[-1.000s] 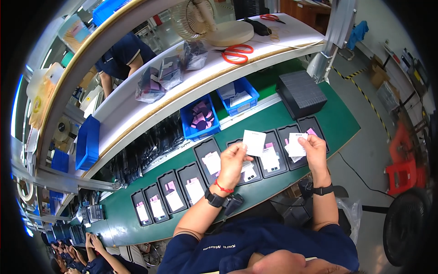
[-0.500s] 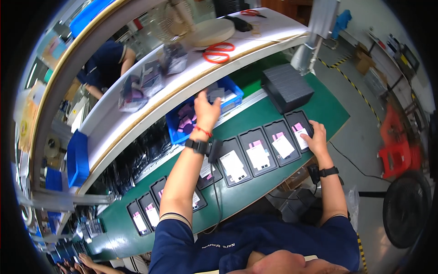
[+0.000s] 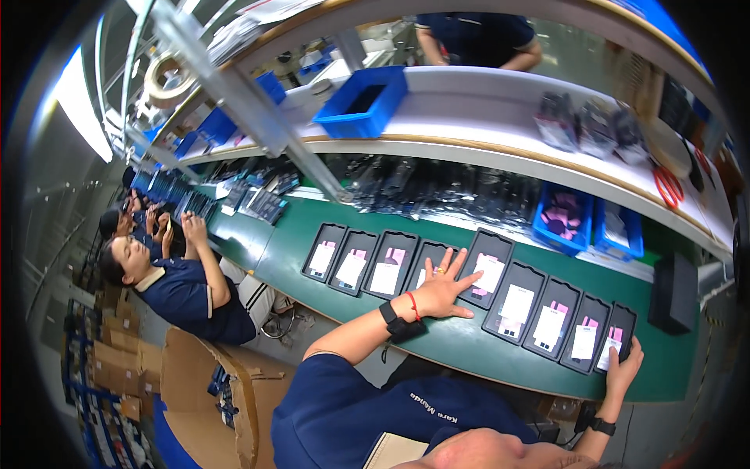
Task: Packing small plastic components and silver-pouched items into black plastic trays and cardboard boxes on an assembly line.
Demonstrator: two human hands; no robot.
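A row of shallow black trays (image 3: 516, 301) lies along the green bench, each holding a white card and pink pieces. My left hand (image 3: 439, 291) is open, fingers spread, over the middle of the row. It partly covers one tray (image 3: 424, 264) and its fingertips reach the edge of the tray to its right (image 3: 490, 270). At the row's right end my right hand (image 3: 624, 366) grips the near right edge of the last tray (image 3: 619, 322), its thumb over the white card (image 3: 608, 353) and its fingers along the outer side.
Blue bins of pink pieces (image 3: 562, 219) and grey-white pieces (image 3: 619, 228) stand behind the trays. A black stack (image 3: 675, 293) sits at the right. Above runs a white shelf (image 3: 469, 102) with a blue bin (image 3: 363, 102) and red scissors (image 3: 669, 187). A co-worker (image 3: 187, 281) is at the left.
The view has swung left. My left hand has come out of the blue bins and now lies spread over the middle trays. My right hand stays at the last tray.
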